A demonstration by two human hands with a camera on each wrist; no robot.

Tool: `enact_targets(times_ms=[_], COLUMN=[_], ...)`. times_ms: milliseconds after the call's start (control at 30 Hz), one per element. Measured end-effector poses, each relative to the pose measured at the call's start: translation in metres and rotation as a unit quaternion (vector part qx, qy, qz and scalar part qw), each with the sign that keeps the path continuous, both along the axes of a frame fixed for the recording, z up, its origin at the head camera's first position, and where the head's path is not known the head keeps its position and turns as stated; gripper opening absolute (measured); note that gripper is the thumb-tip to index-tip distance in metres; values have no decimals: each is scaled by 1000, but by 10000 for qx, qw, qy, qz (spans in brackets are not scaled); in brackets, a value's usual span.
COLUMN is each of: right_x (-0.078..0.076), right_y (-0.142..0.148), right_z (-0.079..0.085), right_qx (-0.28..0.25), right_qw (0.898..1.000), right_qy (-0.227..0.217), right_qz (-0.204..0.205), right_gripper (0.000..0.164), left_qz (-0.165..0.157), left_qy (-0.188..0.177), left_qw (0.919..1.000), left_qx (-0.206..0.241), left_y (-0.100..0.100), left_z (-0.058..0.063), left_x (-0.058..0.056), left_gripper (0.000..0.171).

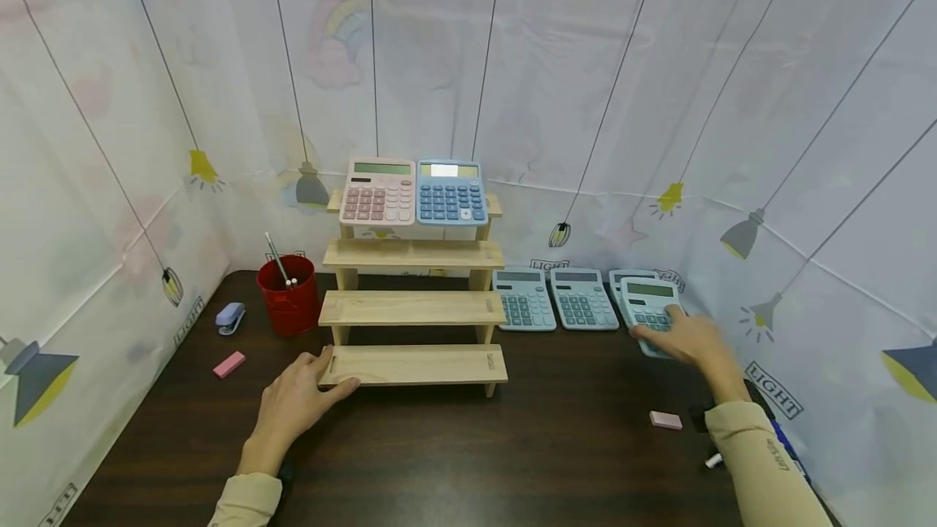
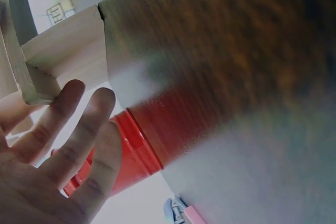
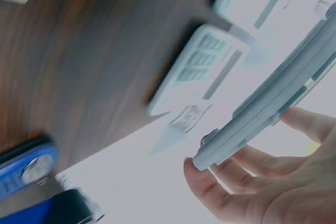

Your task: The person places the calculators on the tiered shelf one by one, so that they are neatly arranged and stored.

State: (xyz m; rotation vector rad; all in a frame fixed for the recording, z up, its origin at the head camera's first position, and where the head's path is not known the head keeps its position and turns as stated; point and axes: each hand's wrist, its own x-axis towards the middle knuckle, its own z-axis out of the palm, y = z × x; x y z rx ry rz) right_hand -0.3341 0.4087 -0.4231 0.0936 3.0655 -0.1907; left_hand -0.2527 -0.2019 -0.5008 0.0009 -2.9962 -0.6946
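My right hand [image 1: 688, 338] holds a light blue calculator [image 1: 648, 299] by its lower right part, tilted up in front of another calculator [image 1: 622, 275] at the back right. In the right wrist view the calculator [image 3: 262, 103] shows edge-on, with fingers and thumb on either side of it. My left hand [image 1: 296, 397] rests at the left end of the lowest step of a wooden stepped rack [image 1: 413, 366], thumb along its front edge. The left wrist view shows three of its fingers [image 2: 79, 135] stretched out beside the rack's end. On the top step stand a pink calculator [image 1: 378, 192] and a blue calculator [image 1: 451, 193].
Two more light blue calculators [image 1: 525, 299] lean at the back wall, right of the rack. A red pen cup [image 1: 293, 299], a stapler [image 1: 230, 317] and a pink eraser [image 1: 229, 364] are on the left. Another eraser [image 1: 665, 420] lies near the right forearm, beside blue items [image 3: 31, 169].
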Motion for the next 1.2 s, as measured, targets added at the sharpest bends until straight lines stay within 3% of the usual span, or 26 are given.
enact_targets(times_ms=[267, 633, 1200], right_x=[5, -4, -20], right_y=[-50, -121, -180], right_z=[8, 24, 40], right_qx=[-557, -791, -1296], right_qw=[9983, 9942, 9858], right_qy=[195, 607, 722], right_qz=[-16, 396, 786], right_gripper=[113, 108, 103], left_qz=[-38, -40, -26], left_qy=[73, 135, 177], left_qw=[10000, 9999, 9998], left_qx=[-24, -25, 63], left_y=[0, -1, -1], left_z=[-2, -1, -3], left_x=[0, 0, 1], left_gripper=[95, 95, 95])
